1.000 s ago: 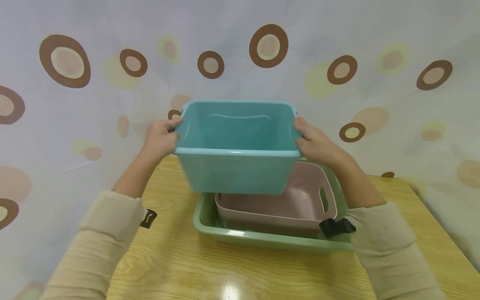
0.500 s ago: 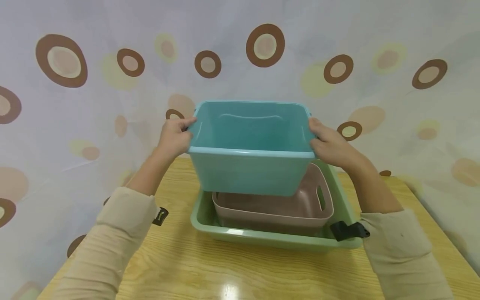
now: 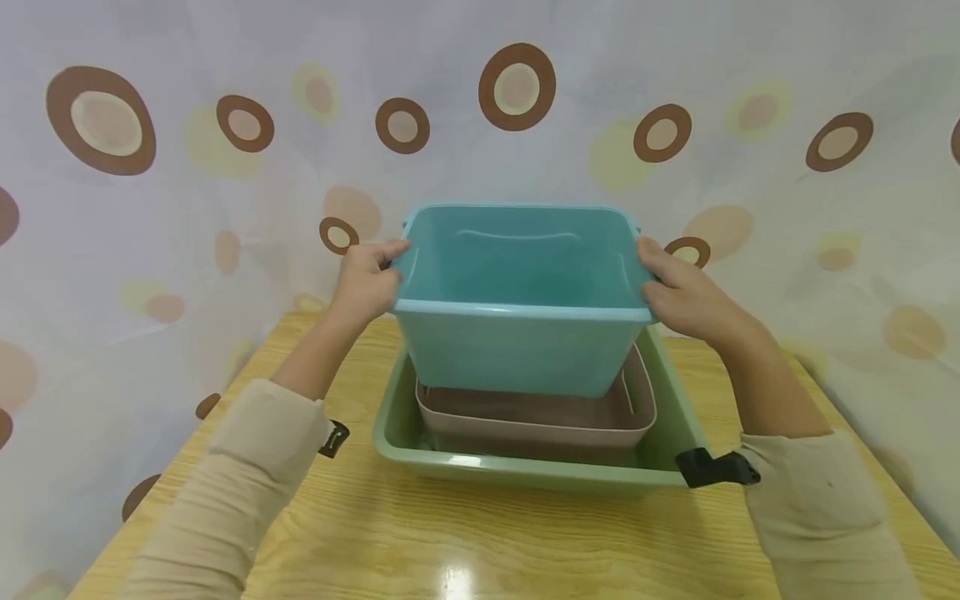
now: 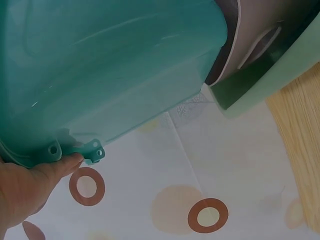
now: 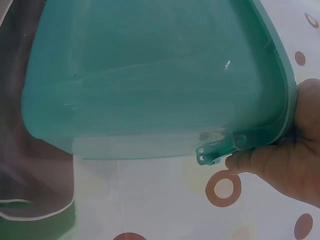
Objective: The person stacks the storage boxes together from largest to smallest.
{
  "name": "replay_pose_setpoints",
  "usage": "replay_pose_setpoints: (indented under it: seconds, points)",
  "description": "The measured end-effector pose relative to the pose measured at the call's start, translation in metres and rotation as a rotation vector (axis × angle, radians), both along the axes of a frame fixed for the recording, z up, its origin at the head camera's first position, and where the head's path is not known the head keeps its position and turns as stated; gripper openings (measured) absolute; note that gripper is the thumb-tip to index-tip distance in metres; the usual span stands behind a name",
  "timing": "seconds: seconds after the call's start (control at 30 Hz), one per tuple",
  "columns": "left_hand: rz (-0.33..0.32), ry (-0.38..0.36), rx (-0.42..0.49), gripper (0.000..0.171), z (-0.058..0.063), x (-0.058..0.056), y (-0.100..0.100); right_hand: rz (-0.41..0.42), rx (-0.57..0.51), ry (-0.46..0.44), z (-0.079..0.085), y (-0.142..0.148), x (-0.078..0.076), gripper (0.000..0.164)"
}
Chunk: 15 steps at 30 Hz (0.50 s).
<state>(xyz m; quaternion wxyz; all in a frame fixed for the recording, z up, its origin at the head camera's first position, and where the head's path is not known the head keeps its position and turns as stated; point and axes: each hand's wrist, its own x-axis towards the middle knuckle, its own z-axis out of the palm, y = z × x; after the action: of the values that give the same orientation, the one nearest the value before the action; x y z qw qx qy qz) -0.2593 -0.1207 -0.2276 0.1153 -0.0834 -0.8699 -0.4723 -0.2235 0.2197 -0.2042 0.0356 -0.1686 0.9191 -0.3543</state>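
Held up between both hands is a blue plastic storage bin (image 3: 517, 354), its open top facing up and tipped a little toward me. My left hand (image 3: 367, 283) grips its left rim, and my right hand (image 3: 686, 296) grips the right rim, thumbs on top. Both wrist views show fingers under the rim beside small moulded brackets. Below the blue bin, a pinkish-brown basket (image 3: 525, 433) with slot handles sits inside a larger green basin (image 3: 540, 475). The blue bin overlaps the basket's back part in the head view and hides much of its inside.
The green basin stands on a wooden table (image 3: 420, 550). Behind and at the sides hangs a pale curtain (image 3: 450, 50) printed with brown rings. A black strap end (image 3: 716, 468) sticks out from the right sleeve, another black strap piece (image 3: 334, 438) from the left.
Both hands have carried the blue bin to the right, so it now stands more centrally over the basket and basin. The head view has turned slightly to the right.
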Motion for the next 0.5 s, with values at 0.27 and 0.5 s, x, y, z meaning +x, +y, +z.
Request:
replay_pose_setpoints:
  seconds: [0.27,0.5]
  points:
    - [0.011,0.004,0.014,0.054,-0.005,0.003,0.013,-0.034,0.03,0.028,-0.008,0.012,0.005,0.062]
    - [0.015,-0.004,0.005,0.054,-0.012,0.003,0.018,0.004,0.021,0.043,-0.018,0.019,0.006,0.061]
